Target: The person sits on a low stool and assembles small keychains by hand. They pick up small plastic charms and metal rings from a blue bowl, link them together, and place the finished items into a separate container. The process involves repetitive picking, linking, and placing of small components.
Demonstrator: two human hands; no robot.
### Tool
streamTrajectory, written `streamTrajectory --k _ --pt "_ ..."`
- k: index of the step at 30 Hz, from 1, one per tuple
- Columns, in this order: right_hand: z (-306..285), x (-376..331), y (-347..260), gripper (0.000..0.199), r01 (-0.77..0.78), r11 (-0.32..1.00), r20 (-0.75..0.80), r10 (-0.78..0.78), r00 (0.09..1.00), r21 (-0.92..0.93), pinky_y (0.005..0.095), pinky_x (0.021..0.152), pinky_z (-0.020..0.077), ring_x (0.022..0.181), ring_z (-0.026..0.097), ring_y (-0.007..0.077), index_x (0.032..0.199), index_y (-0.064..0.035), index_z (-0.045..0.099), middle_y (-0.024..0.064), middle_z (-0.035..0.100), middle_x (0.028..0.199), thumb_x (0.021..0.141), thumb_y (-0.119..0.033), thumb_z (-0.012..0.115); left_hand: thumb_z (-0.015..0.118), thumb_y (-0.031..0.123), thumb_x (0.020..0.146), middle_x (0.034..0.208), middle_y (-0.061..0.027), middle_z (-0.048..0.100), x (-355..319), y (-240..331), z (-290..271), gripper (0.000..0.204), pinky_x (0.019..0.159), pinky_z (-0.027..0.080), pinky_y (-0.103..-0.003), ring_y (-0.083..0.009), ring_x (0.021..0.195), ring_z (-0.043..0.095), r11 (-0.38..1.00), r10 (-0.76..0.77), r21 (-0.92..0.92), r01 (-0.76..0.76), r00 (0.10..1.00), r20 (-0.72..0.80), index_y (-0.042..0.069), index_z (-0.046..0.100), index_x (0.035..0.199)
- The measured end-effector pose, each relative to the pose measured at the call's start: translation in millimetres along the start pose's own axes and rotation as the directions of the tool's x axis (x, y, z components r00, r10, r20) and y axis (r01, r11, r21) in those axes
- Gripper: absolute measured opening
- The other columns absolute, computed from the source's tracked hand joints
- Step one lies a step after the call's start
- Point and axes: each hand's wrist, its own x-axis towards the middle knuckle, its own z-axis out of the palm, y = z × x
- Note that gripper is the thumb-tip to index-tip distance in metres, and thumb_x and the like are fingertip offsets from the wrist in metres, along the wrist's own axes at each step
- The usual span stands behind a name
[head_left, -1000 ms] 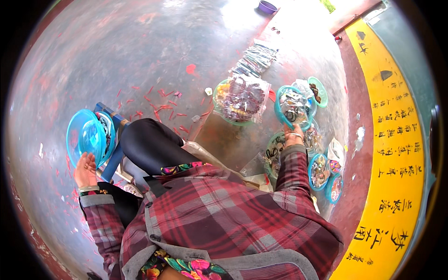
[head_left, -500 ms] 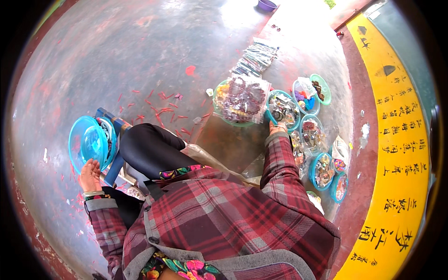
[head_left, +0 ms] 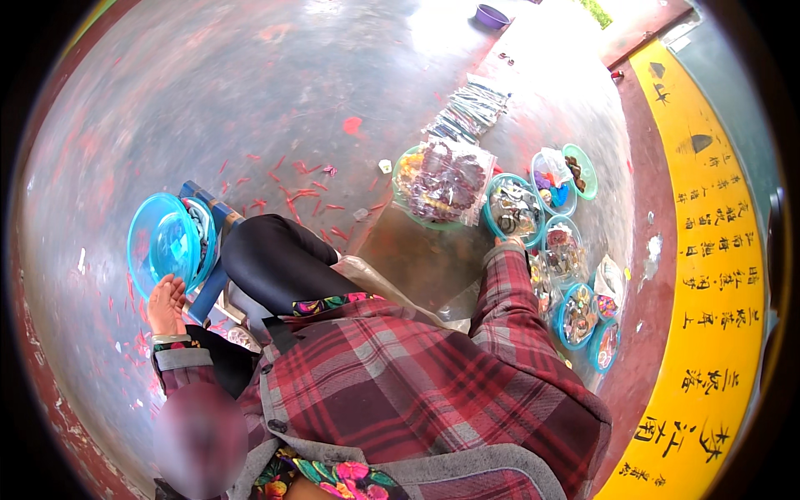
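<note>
My left hand point(head_left: 167, 302) is low on the left, palm showing and fingers apart, with its fingertips at the lower rim of a translucent blue bowl point(head_left: 162, 242) that stands tilted on a blue stool point(head_left: 212, 250). My right arm, in a red plaid sleeve, reaches forward to a blue-rimmed bowl of small trinkets point(head_left: 512, 208). Only a sliver of my right hand point(head_left: 506, 242) shows past the cuff, at that bowl's near edge. Whether it holds anything is hidden.
A green bowl under a bag of beads point(head_left: 442, 179) sits left of the trinket bowl. Several more small bowls point(head_left: 575, 312) line the right side. Packets point(head_left: 471, 112) lie farther out, a purple bowl point(head_left: 492, 15) at the top. Red scraps litter the concrete floor point(head_left: 250, 100).
My right arm swung left from the small bowls on the right to the blue-rimmed trinket bowl. My left hand stayed by the blue bowl.
</note>
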Motion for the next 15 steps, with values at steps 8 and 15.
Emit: streamTrajectory --k 8,15 --pt "35.6 55.7 56.4 0.034 -0.201 -0.12 0.234 0.447 0.863 0.972 0.0295 0.064 0.0505 0.078 0.056 0.0156 0.091 -0.0035 0.056 0.0095 0.058 0.083 0.072 -0.029 0.068 0.048 0.016 0.089 0.095 -0.0082 0.061 6.5 -9.6 10.8 0.026 0.067 0.046 -0.022 -0.0142 0.083 0.059 1.0 -0.019 0.01 0.018 0.999 0.051 0.001 0.052 0.11" --pt "15.6 -27.3 -0.7 0.046 0.089 0.244 -0.166 0.316 0.934 0.966 0.0371 0.077 0.0458 0.09 0.059 0.0344 0.112 0.0083 0.046 0.0243 0.057 0.106 0.071 -0.013 0.05 0.05 0.016 0.088 0.094 -0.0087 0.062 3.6 -9.6 10.4 0.027 0.066 0.046 -0.023 -0.0152 0.081 0.059 0.998 0.034 -0.051 -0.034 0.999 -0.003 0.0 0.054 0.108"
